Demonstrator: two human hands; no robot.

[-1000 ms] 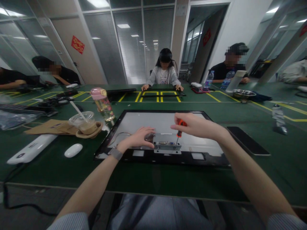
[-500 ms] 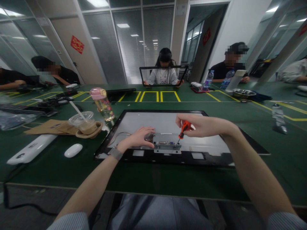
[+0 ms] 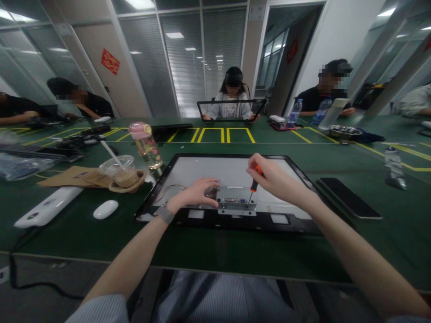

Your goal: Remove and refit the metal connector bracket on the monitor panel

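Observation:
A flat display panel point(image 3: 188, 168) with a black frame lies on the table in front of me, pale back side up. Near its front edge sits a metal bracket point(image 3: 236, 207) carrying a row of connector ports. My left hand point(image 3: 197, 194) rests at the bracket's left end, fingers stretched out and thumb against its side. Between that thumb and forefinger shows a dark, shiny bit I cannot make out. My right hand point(image 3: 267, 174) is closed around the orange-and-black handle of a screwdriver point(image 3: 254, 185). The screwdriver stands nearly upright, its tip down at the bracket's right end.
Right of the panel lies a black phone point(image 3: 348, 197). On the left are a white mouse-like case point(image 3: 105, 209), a long white device point(image 3: 49, 207), a plastic cup point(image 3: 123, 172) and a pink-lidded bottle point(image 3: 147, 146). Across the table a person holds a black frame point(image 3: 232, 120).
My right hand has rolled over on the screwdriver handle, and its wrist and forearm have dropped. The phone, mostly hidden behind the forearm before, now shows fully. My left hand keeps its place.

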